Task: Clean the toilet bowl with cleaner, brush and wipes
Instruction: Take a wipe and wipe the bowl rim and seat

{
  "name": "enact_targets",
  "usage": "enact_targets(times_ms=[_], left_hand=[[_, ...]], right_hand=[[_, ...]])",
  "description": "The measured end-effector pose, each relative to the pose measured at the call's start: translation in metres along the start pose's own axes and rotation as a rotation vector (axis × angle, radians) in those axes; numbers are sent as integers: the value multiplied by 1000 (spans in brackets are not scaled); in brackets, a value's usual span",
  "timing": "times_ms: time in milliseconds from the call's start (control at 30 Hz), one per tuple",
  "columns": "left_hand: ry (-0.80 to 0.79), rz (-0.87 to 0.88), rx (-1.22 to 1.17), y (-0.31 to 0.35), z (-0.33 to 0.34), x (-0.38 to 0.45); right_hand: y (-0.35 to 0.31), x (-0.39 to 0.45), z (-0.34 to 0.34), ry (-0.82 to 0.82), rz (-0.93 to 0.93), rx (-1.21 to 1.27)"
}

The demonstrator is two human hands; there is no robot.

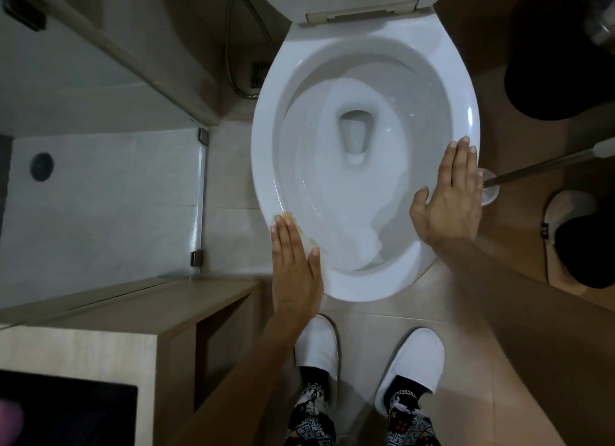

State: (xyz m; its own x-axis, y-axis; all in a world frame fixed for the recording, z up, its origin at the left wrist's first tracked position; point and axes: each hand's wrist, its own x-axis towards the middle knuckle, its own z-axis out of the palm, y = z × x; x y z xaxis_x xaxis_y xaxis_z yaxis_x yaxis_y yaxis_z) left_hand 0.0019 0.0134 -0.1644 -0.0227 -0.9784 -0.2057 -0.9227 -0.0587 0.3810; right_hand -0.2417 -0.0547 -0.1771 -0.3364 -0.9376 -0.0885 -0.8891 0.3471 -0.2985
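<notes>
Toilet bowl (263,166), left hand (294,262) flat on wipe (307,241)

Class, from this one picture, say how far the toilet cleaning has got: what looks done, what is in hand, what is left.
Done, apparently: the brush is back in its holder, and foam streaks the bowl. In hand: the left hand presses a wipe flat on the rim's front left; the right hand rests on the right rim. Left: wiping the remaining rim, probably.
</notes>
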Motion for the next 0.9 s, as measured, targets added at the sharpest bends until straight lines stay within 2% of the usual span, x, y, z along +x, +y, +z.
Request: enact_targets(times_ms=[233, 767, 900], left_hand=[[21, -10, -13, -15, -20, 66], [-18, 201, 116, -32, -50, 211], [-53, 184, 125, -31, -52, 225]], right_hand=[[-1, 0, -1, -3, -7, -20], [1, 2, 2, -5, 6, -29], [0, 1, 1, -5, 9, -37]])
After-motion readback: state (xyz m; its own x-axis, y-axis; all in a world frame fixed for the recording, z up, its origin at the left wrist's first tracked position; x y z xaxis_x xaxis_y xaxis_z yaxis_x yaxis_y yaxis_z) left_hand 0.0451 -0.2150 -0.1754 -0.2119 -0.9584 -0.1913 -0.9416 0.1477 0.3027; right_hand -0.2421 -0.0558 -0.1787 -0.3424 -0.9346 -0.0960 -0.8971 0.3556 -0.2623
